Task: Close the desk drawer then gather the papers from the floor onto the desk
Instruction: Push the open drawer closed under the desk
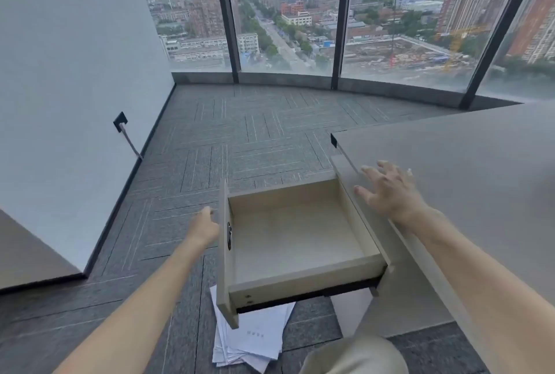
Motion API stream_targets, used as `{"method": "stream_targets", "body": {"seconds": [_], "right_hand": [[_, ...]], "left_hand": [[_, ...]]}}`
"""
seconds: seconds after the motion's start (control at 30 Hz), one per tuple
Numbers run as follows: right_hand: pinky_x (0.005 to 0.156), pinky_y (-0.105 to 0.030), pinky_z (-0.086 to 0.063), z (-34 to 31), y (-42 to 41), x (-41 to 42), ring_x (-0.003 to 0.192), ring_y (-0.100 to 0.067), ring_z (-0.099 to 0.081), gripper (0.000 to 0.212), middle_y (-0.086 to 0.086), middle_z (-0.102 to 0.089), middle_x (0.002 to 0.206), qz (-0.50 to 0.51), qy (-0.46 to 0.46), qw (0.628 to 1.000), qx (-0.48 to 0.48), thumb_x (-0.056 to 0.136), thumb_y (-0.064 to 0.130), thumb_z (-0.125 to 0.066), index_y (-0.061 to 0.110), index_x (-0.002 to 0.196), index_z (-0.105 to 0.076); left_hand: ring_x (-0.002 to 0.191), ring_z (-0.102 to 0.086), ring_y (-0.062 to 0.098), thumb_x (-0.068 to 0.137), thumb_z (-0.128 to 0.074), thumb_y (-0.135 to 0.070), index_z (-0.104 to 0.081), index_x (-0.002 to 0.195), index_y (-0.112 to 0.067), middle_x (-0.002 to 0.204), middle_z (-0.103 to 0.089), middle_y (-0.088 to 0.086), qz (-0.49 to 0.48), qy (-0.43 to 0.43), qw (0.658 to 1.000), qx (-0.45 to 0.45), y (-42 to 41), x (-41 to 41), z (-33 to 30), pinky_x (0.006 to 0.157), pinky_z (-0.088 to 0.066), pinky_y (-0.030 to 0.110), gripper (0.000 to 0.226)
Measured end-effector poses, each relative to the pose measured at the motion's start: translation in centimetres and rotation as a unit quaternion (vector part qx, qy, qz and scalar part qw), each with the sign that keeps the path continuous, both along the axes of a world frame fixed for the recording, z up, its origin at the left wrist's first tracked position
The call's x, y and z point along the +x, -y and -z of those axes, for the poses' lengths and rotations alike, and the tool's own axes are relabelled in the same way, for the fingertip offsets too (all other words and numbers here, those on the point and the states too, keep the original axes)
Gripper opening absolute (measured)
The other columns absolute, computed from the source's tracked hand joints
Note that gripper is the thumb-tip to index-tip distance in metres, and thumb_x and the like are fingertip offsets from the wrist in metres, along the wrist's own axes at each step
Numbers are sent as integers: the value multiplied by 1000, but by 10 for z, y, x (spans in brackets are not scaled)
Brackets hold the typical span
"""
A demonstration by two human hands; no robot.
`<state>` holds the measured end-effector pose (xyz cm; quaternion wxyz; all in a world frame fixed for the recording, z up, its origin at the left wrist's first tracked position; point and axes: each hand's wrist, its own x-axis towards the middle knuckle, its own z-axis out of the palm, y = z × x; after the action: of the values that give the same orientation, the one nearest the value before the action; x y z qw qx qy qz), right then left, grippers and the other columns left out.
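The desk drawer (300,241) stands pulled out to the left of the grey desk (468,163); its pale wooden inside holds nothing. My left hand (205,225) is at the outer face of the drawer front, fingers curled against its top edge. My right hand (387,190) rests flat with fingers spread on the desk's left edge, just right of the drawer. A loose stack of white papers (252,343) lies on the carpet beneath the drawer's near corner, partly hidden by it.
Grey carpet tiles (240,139) stretch from the drawer to the curved window wall (300,13). A white wall (75,73) with a black socket and cable (121,122) runs along the left. My knee in beige trousers (354,355) shows at the bottom.
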<state>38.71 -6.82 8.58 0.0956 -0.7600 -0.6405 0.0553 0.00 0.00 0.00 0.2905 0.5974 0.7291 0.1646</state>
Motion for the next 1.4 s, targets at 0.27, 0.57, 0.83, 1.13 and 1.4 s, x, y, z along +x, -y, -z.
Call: {"method": "stream_targets", "body": {"seconds": [0.27, 0.57, 0.83, 1.13, 1.4], "right_hand": [[121, -56, -10, 4, -12, 8, 148, -30, -23, 60, -11, -33, 157, -7, 33, 999, 0, 93, 52, -46, 36, 150, -36], [122, -56, 2, 12, -20, 17, 154, -33, -7, 67, -13, -16, 166, 23, 27, 999, -14, 90, 60, -40, 44, 154, -24], [123, -54, -2, 11, -18, 16, 154, -32, -10, 67, -13, -19, 165, 23, 20, 999, -8, 89, 59, -42, 43, 153, -27], [123, -55, -2, 11, -19, 17, 153, -33, -12, 67, -13, -21, 165, 20, 14, 1000, 3, 89, 60, -42, 42, 152, -30], [123, -55, 0, 11, -18, 18, 154, -32, -9, 65, -12, -20, 165, 18, 8, 1000, 8, 91, 60, -38, 42, 153, -28]], "left_hand": [[77, -66, 30, 95, -40, 4, -66, 111, 4, 104, -70, 24, -45, 161, 985, -32, -1, -3, 17, 56, -54, 27, 30], [72, -69, 31, 86, -38, 14, -70, 94, 1, 85, -71, 19, -64, 233, 969, -47, -7, 20, 28, 51, -57, 25, 35], [61, -66, 23, 89, -41, 13, -65, 91, 1, 77, -69, 15, -95, 331, 936, -69, -8, 79, 26, 44, -55, 22, 27], [60, -72, 20, 96, -47, 0, -60, 94, 1, 77, -72, 12, -61, 404, 905, -120, -18, 158, 42, 52, -60, 31, 14], [77, -69, 30, 94, -56, -10, -58, 96, 3, 98, -68, 25, -31, 399, 907, -128, -29, 222, 58, 60, -62, 30, 13]]}}
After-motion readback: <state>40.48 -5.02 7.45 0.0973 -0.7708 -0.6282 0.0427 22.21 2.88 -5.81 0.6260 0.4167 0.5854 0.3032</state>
